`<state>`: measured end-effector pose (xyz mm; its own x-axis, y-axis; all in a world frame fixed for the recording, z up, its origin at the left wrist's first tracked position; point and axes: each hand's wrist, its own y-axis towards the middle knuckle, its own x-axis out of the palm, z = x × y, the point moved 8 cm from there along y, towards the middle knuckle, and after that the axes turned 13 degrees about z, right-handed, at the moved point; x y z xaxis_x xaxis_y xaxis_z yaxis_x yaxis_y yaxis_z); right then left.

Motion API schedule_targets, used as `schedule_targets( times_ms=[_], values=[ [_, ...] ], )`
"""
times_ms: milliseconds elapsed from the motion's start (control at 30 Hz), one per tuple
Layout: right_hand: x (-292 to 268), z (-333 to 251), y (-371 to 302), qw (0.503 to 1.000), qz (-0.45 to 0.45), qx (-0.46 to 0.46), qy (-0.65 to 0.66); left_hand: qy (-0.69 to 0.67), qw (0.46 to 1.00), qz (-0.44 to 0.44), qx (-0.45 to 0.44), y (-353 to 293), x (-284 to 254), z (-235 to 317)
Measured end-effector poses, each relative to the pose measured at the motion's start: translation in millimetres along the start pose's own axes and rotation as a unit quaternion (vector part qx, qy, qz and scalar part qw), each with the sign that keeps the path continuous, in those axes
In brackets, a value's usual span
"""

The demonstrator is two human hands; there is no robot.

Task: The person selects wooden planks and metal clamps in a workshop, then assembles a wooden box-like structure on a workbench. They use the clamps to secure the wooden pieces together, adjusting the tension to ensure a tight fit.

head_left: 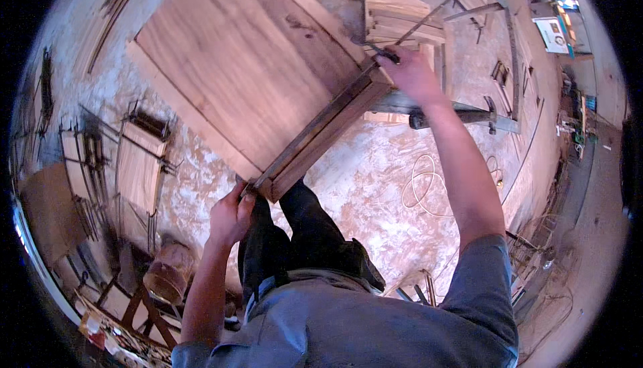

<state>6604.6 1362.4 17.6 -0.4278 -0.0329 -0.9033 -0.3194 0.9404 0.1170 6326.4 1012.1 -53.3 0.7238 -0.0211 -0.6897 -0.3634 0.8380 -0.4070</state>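
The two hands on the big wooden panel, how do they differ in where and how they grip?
The left hand grips the wooden panel's near corner, close to the body with the arm bent. The right hand reaches to the far corner with the arm stretched out. The right hand also seems to hold a thin dark tool; the left hand holds only the panel. Both are bare and rest on the panel's same framed edge.

Reddish-brown grained wooden panel (248,66), pale speckled floor (375,180), blue-grey shirt (375,321), dark trousers (295,234), white cable coil (422,187)
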Motion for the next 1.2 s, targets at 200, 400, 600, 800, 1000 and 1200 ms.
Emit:
schedule_targets(
  times_ms=[200, 400, 600, 800, 1000, 1200],
  values=[
    [-9, -20, 11, 0.992, -0.048, -0.034, -0.108, 0.008, 1.000, -0.017, 0.016, 6, 0, 6],
    [-11, -22, 11, 0.989, -0.039, -0.038, -0.136, 0.022, 0.999, -0.034, -0.006, 6, -4, 6],
    [-4, -22, 17, 0.985, -0.065, -0.007, -0.158, 0.017, 1.000, -0.018, 0.019, 7, 5, -9],
    [-11, -14, 19, 0.988, -0.107, -0.010, -0.114, 0.055, 0.998, -0.003, 0.036, 4, -4, 9],
    [-1, -8, 18, 0.995, -0.076, -0.027, -0.059, -0.062, 0.998, -0.031, 0.000, 8, 7, -15],
    [4, -10, 15, 0.996, -0.067, 0.024, -0.045, -0.019, 1.000, -0.005, -0.017, 5, -1, -13]
  ],
)
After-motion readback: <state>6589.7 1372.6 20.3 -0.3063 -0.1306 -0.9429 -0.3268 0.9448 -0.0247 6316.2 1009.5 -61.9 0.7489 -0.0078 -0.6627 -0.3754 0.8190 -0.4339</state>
